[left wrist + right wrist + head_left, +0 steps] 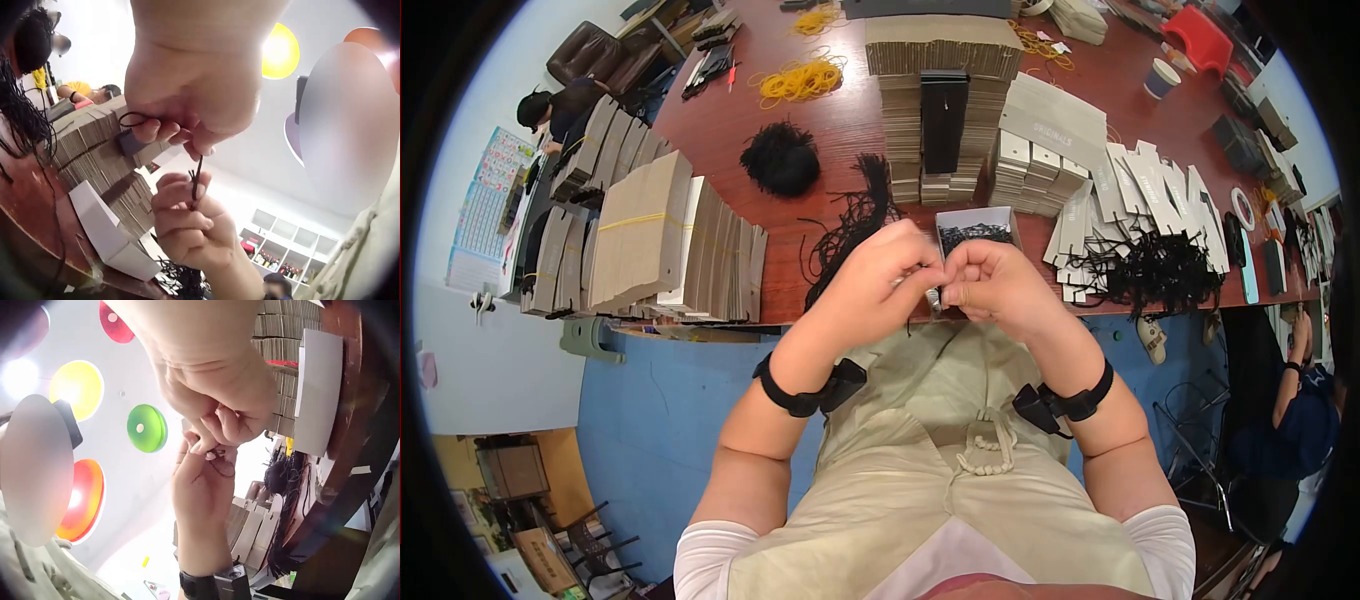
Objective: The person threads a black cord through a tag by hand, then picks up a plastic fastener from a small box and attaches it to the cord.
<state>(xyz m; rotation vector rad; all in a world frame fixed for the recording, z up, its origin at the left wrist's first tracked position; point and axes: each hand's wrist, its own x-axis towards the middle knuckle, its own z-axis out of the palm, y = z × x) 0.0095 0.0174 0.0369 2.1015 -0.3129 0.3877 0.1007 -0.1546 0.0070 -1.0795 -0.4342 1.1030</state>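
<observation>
Both hands meet above the table's front edge in the head view. The left hand [878, 285] pinches a thin black cord between thumb and fingers; in the left wrist view a loop of the black cord [132, 119] stands out beside its curled fingers. Close against it, the right hand [1000, 290] pinches the cord's other part, and short cord ends [194, 181] show at its fingertips in the left wrist view. Just behind the hands stands a small white box [1003, 217] with black pieces inside. A bundle of black cords [850, 225] lies to the left of the box.
Stacks of grey cards [635, 230] stand at the left, more stacks [900, 110] at the back centre. White tags [1145, 185] with black cords [1165, 275] spread at the right. Farther back are yellow bands [802, 80], a black ball of cord [780, 160] and a paper cup [1161, 78].
</observation>
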